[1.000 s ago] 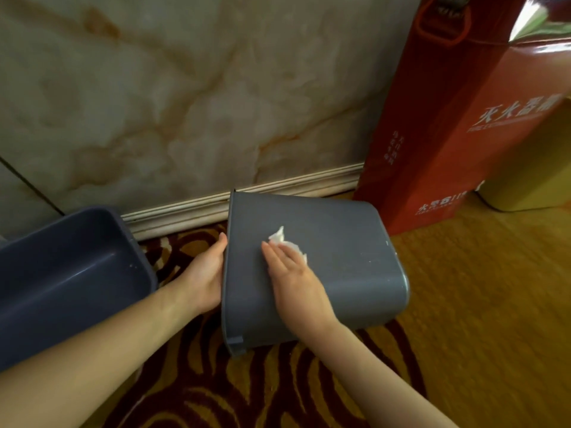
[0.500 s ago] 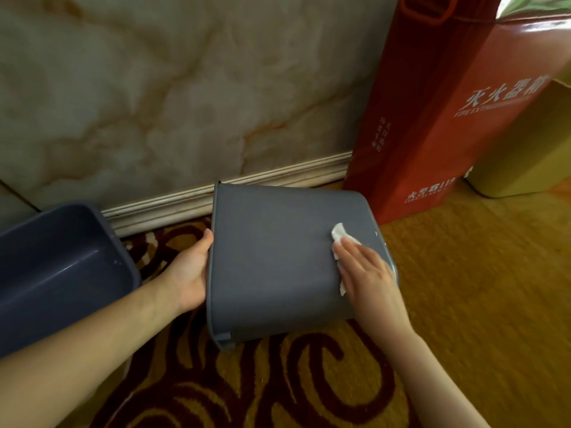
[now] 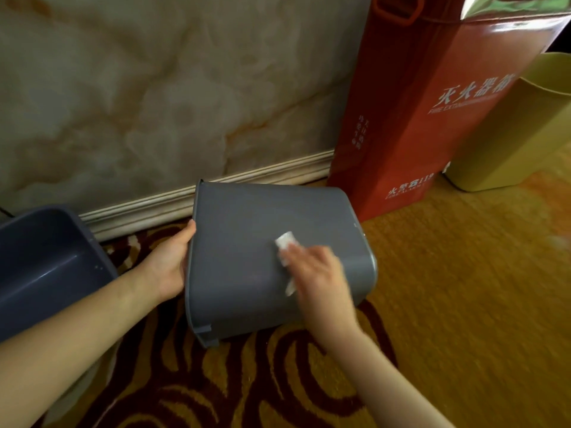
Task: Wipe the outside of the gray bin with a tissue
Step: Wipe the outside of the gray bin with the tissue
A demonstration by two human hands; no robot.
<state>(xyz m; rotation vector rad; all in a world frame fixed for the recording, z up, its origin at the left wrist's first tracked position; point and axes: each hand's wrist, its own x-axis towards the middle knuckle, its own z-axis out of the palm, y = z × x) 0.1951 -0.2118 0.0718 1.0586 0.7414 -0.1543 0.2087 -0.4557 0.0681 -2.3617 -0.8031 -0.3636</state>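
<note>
The gray bin [image 3: 247, 257] lay tipped on its side on the patterned carpet, open rim facing left, rounded base to the right, one broad smooth wall turned upward. A crumpled white tissue [image 3: 285, 242] sat pressed flat on that upper wall, toward the base end, part of it blurred and covered.

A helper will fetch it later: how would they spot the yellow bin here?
Find the tall red fire extinguisher box standing against the marble wall. The yellow bin stands upright just right of it. Both gray bins are dark, and farther left.
</note>
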